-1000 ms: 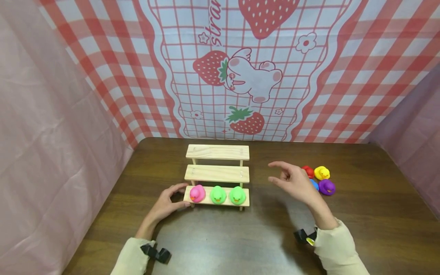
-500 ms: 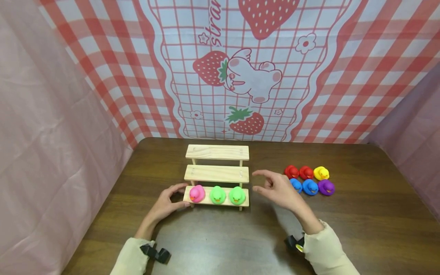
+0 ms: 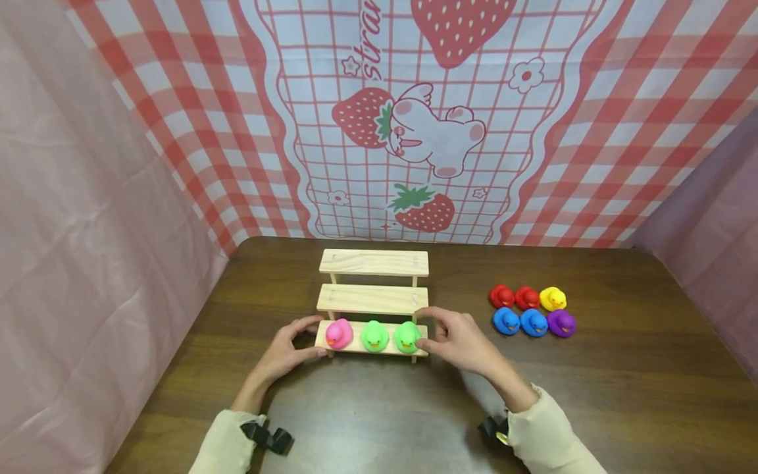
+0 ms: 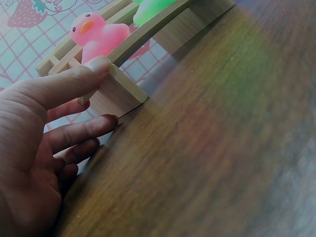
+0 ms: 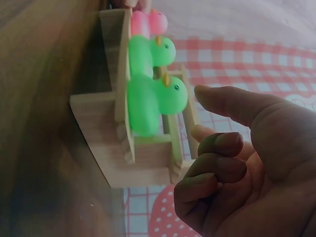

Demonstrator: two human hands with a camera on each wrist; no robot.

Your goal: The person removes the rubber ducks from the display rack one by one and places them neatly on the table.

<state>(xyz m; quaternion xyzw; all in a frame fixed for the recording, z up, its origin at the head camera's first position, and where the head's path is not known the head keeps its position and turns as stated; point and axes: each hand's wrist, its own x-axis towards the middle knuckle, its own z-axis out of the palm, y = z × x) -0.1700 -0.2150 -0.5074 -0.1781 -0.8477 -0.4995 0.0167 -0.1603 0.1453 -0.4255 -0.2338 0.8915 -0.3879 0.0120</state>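
Observation:
A three-tier wooden stand (image 3: pixel 373 300) holds a pink rubber duck (image 3: pixel 339 334), a middle green rubber duck (image 3: pixel 375 336) and a right green rubber duck (image 3: pixel 406 336) on its lowest tier. My left hand (image 3: pixel 284 352) grips that tier's left end, its thumb (image 4: pixel 98 65) on the front corner in the left wrist view. At the other end, my right hand (image 3: pixel 464 339) hovers with thumb and index finger spread about the right green duck. In the right wrist view, a small gap shows between its thumb (image 5: pixel 222 101) and that duck's head; the other fingers curl and hold nothing.
Right of the stand, two red ducks (image 3: pixel 514 297) and a yellow duck (image 3: pixel 553 299) form a back row. Two blue ducks (image 3: pixel 520 322) and a purple duck (image 3: pixel 561 323) sit in front of them. A checked cloth (image 3: pixel 237 131) hangs behind the brown table (image 3: pixel 367 415).
My right hand has moved left from near the loose ducks to the right green duck, uncovering the red and blue ducks. My left hand has stayed at the stand.

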